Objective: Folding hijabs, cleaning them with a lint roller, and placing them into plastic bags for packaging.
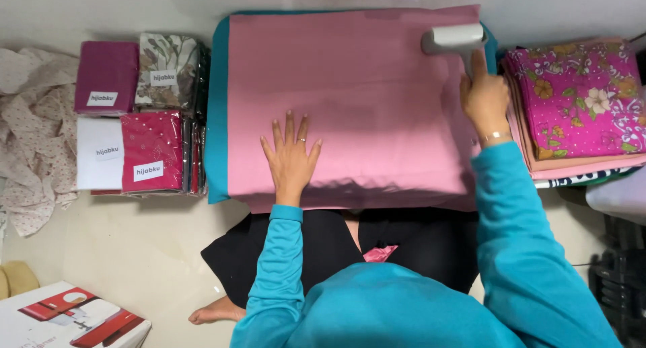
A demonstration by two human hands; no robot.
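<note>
A pink cloth (pixel 363 86) lies spread flat over a teal pad (pixel 217 112) in front of me. My left hand (pixel 291 156) rests palm down on the cloth near its front edge, fingers spread, a ring on one finger. My right hand (pixel 483 96) grips the handle of a grey handheld steamer (pixel 454 39), whose head sits on the cloth's far right corner. Teal sleeves cover both my arms.
Several packaged folded cloths (pixel 138 112) in magenta, white and floral lie left of the pad. Beside them is a crumpled dotted cream fabric (pixel 30 133). A stack of folded patterned cloths (pixel 579 99) lies at the right. A white and red box (pixel 67 318) sits at bottom left.
</note>
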